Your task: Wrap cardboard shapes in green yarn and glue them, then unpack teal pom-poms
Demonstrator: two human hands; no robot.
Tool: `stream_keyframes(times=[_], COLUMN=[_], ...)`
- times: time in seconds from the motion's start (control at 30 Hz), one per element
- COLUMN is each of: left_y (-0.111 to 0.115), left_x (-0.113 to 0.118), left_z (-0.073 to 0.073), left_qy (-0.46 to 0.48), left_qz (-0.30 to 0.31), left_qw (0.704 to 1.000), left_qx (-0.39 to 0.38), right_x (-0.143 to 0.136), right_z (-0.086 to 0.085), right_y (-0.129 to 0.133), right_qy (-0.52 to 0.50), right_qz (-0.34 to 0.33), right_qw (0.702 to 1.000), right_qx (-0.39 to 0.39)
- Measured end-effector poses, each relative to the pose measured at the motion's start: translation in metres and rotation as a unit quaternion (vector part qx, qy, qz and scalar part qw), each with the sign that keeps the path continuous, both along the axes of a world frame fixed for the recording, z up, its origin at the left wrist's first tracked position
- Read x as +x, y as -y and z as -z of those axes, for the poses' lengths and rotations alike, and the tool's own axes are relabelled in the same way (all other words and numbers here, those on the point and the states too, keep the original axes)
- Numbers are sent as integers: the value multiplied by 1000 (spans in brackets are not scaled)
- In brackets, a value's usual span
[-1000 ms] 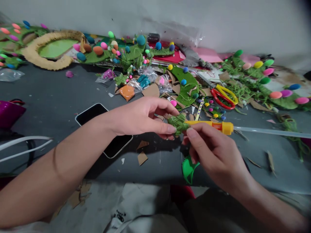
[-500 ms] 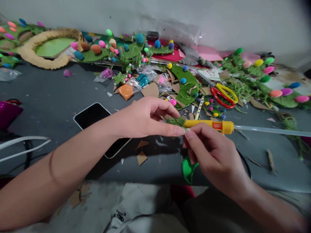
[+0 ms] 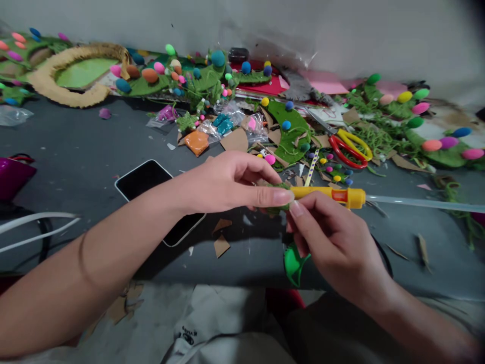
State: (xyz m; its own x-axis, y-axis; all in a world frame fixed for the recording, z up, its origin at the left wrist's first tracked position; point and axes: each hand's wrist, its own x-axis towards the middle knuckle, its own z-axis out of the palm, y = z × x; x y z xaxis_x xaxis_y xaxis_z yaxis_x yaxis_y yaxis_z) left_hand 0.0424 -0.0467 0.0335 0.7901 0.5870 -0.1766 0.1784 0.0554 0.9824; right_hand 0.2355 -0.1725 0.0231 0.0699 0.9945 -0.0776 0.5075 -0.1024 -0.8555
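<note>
Left hand (image 3: 227, 184), palm down, and right hand (image 3: 333, 237) pinch a green piece (image 3: 278, 207) in closed grips.

On the table (image 3: 76, 141), we have the phone (image 3: 142, 178) left of the glue gun (image 3: 353, 198). Behind the gun, we see scissors (image 3: 333, 133).

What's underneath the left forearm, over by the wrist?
A phone, dark screen up, lies on the table there. Its far-left and near-right ends show on either side of the left forearm; its middle is covered, so I can't tell whether anything rests on it.
</note>
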Motion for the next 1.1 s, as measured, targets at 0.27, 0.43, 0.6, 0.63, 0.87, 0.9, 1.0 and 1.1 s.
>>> stream_keyframes(times=[0.27, 0.43, 0.6, 0.63, 0.87, 0.9, 1.0, 1.1], left_y=[0, 0, 2, 2, 4, 4, 4, 4], left_x=[-1, -2, 1, 1, 3, 3, 4, 4], left_z=[-3, -7, 2, 3, -6, -7, -3, 1], left_qy=[-16, -24, -25, -26, -31, -29, -16, -8], left_qz=[9, -10, -14, -22, -11, -8, -15, -31], left_qw=[1000, 999, 999, 999, 999, 999, 999, 999], left_qx=[11, 31, 30, 40, 31, 27, 29, 38], right_x=[-1, -1, -2, -2, -2, -2, -3, -4], right_z=[1, 1, -1, -1, 0, 0, -1, -2], right_y=[-1, 0, -1, -1, 1, 1, 1, 1], right_qy=[-1, -10, 3, 3, -10, -11, -12, -12], right_qz=[-7, 1, -1, -2, 3, 5, 10, 11], right_qw=[1000, 1000, 1000, 1000, 1000, 1000, 1000, 1000], right_qx=[-2, -7, -6, -6, -11, -9, -11, -16])
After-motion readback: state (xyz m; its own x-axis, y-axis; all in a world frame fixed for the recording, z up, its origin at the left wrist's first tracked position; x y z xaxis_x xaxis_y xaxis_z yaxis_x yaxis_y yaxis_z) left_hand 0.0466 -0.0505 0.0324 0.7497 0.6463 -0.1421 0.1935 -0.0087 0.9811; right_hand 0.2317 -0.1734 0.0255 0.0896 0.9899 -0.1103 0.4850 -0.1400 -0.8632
